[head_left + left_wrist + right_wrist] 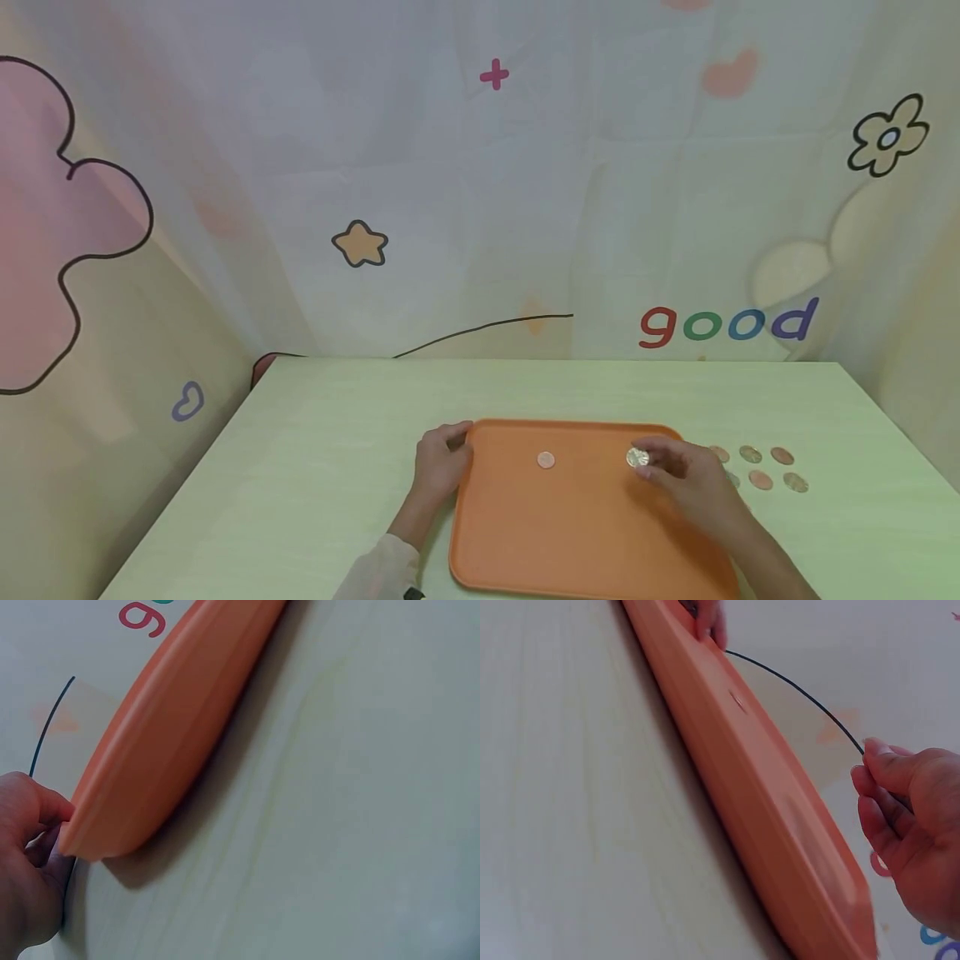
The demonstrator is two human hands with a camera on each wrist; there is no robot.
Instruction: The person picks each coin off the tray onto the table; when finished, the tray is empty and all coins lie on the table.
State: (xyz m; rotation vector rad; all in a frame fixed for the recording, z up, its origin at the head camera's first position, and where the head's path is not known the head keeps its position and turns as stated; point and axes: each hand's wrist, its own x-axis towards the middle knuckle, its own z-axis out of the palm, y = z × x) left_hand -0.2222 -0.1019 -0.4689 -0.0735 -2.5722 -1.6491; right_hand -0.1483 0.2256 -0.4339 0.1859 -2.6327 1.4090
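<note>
An orange tray (577, 533) lies on the table. My left hand (441, 460) pinches its rim near the far left corner; the left wrist view shows finger and thumb of that hand (30, 862) at the tray's edge (150, 765). Over the tray's far right part, my right hand (693, 483) holds a silvery coin (637, 457) between thumb and fingertips. The right wrist view shows this hand (922, 817) raised above the tray (742, 780), but the coin is hidden there. One copper-coloured coin (546, 460) lies flat inside the tray, left of the middle.
To the right of the tray, several coins lie on the pale green table (337, 433), including a copper one (761, 480) and a duller one (796, 482). My right hand and forearm partly cover some of them. A printed curtain (465, 208) hangs behind the table.
</note>
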